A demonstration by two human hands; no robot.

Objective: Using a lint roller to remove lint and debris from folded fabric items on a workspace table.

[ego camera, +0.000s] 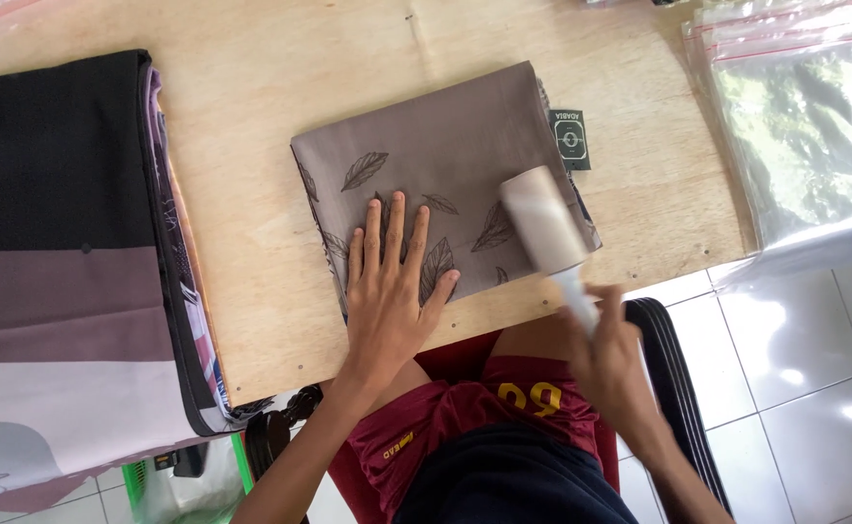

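On the folded cloth (442, 184) near the front edge of the surface (251, 107) I see my left hand (387, 291) lying flat, fingers spread open, pressing the grey fabric with the leaf print. My right hand (608, 354) is closed around the white handle of a lint roller (544, 221), and the roller head lies on the right part of the cloth; it is blurred, so I judge it is moving.

I think the cloth could slide or wrinkle if the left hand presses too lightly while the roller pulls. The roller is also close to the right edge of the cloth, so it could run off onto the bare wood or catch the small dark tag (570, 139) that sticks out there.

At the left lies a stack of folded fabrics (57, 272), well apart. At the right, clear plastic bags (795, 116) hang over the corner. Nothing stands between hands and cloth.
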